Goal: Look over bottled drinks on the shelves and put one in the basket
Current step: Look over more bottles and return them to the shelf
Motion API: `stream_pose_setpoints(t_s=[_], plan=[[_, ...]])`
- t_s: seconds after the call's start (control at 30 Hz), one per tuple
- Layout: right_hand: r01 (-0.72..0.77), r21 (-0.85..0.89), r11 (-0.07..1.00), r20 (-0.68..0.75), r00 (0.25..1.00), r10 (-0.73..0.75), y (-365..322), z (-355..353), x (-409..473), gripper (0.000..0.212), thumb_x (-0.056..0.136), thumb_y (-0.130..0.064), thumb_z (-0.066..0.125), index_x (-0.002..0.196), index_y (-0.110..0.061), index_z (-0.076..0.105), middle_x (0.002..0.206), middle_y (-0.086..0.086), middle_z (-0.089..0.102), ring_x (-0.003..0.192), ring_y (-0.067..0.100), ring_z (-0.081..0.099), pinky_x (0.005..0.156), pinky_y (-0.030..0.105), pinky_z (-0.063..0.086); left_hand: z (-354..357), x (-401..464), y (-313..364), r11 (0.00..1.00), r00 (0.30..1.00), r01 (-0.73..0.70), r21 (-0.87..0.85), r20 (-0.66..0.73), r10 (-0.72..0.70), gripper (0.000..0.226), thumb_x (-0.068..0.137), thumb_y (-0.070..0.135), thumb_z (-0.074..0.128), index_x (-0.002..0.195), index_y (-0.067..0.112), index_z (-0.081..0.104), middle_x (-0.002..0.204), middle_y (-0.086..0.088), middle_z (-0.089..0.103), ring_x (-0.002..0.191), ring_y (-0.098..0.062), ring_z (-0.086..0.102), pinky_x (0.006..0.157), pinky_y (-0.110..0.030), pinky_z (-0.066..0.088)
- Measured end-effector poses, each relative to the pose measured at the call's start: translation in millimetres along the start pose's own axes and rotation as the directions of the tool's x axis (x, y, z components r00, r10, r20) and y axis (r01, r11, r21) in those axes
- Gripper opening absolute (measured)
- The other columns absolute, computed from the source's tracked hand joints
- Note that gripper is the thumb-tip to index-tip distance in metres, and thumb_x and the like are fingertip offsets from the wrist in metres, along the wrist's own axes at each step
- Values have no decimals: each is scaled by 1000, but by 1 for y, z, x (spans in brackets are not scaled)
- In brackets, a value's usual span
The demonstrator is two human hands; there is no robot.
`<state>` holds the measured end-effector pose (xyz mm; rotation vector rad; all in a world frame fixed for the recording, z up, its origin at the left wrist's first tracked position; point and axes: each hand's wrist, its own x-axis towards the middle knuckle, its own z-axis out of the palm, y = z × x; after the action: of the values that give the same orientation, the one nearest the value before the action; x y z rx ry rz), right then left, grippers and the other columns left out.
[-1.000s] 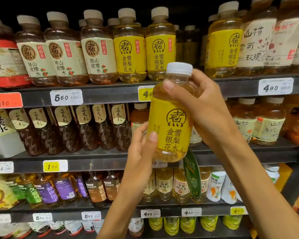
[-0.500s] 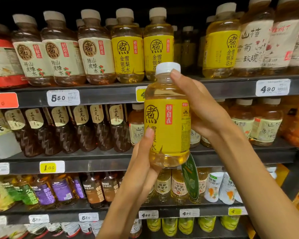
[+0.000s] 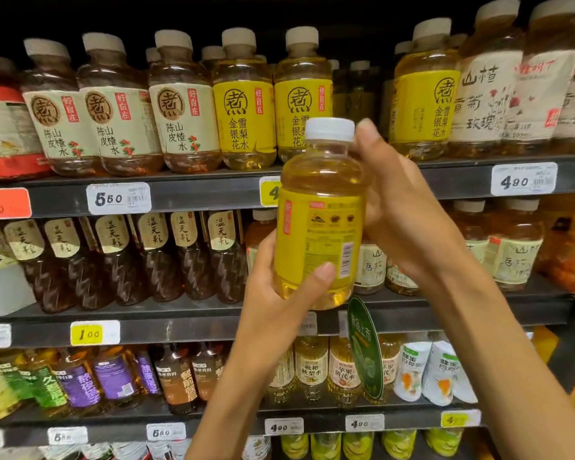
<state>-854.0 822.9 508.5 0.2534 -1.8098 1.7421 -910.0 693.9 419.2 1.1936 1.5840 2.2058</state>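
Left hand (image 3: 279, 293) cups the base of the yellow-labelled bottle (image 3: 319, 227), thumb across its lower front. Right hand (image 3: 402, 207) grips its upper right side, fingertip beside the white cap (image 3: 329, 129). Bottle upright, held in front of the shelves (image 3: 193, 194), printed back panel with barcode facing the camera. Matching yellow bottles (image 3: 244, 104) stand on the top shelf behind; price tag (image 3: 118, 198) to the left.

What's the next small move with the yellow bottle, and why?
Probably lower the bottle away from the shelf toward the basket, which is out of view. Both hands already grip it: left hand at the base, right hand near the cap, with the back label and barcode facing the camera, so inspection looks done.
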Motion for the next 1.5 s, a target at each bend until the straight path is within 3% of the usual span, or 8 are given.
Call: stream_pose_setpoints(t_s=[0.1, 0.2, 0.3, 0.43, 0.57, 0.87, 1.23, 1.5], plan=[[-22, 67, 997, 36, 999, 20, -4, -9, 5, 55, 95, -45, 36, 133, -8, 52, 124, 10, 66, 118, 23, 61, 104, 46, 45, -5, 3, 7, 945, 984, 143, -296, 145, -103, 75, 67, 58, 76, 128, 19, 57, 123, -11, 66, 104, -32, 67, 79, -42, 57], [-52, 136, 989, 123, 992, 35, -6, -5, 9, 52, 94, -41, 38, 130, -7, 52, 113, 9, 69, 105, 22, 65, 90, 37, 54, -3, 6, 7, 896, 952, 216, -388, 290, -104, 59, 73, 59, 71, 121, 25, 65, 121, -12, 67, 96, -33, 69, 66, -35, 58], [-1, 127, 992, 79, 997, -9, -9, -1, 9, 48, 97, -33, 41, 129, 2, 51, 105, 10, 69, 94, 20, 67, 79, 30, 56, 0, 10, 3, 894, 946, 225, -388, 306, -105, 66, 73, 61, 69, 127, 23, 62, 126, -15, 63, 105, -34, 66, 75, -39, 58], [96, 9, 995, -77, 992, -95, -17, -3, 9, 31, 98, -24, 51, 121, -5, 57, 105, 9, 69, 92, 17, 66, 78, 29, 54, 1, 25, 3, 985, 997, 66, -162, 55, -58, 58, 81, 60, 61, 126, 25, 56, 125, -2, 66, 118, -21, 61, 101, -43, 49], [110, -102, 989, -211, 969, -130, -23, -5, 15, 37, 91, -24, 65, 124, -10, 57, 113, 8, 69, 101, 17, 68, 85, 30, 55, 14, 35, 4, 991, 998, -59, 117, 8, 58, 70, 68, 62, 67, 130, 44, 39, 124, 23, 61, 114, 3, 59, 92, -17, 50], [322, -292, 901, -236, 888, -394, -46, -18, 38, 36, 92, -20, 65, 123, -5, 56, 113, 8, 66, 105, 15, 63, 86, 24, 51, 36, 85, 20, 763, 952, -264, 589, 31, 305, 91, 74, 57, 71, 145, 18, 30, 137, 2, 39, 130, -12, 38, 107, -37, 40], [373, -478, 796, -257, 807, -532, -40, -39, 72, 43, 93, -17, 63, 128, 0, 46, 123, 17, 55, 113, 24, 56, 96, 42, 48, 51, 123, 22, 758, 921, -295, 582, -40, 388, 79, 75, 38, 79, 137, 17, 35, 133, -4, 53, 118, -19, 55, 95, -38, 50], [363, -562, 743, -238, 790, -566, -35, -47, 96, 49, 91, -26, 66, 127, -4, 42, 109, -9, 52, 100, -1, 55, 85, 18, 48, 59, 137, 14, 758, 941, -209, 618, -84, 328, 73, 77, 50, 72, 133, 19, 36, 125, -3, 60, 110, -19, 59, 90, -32, 52]])
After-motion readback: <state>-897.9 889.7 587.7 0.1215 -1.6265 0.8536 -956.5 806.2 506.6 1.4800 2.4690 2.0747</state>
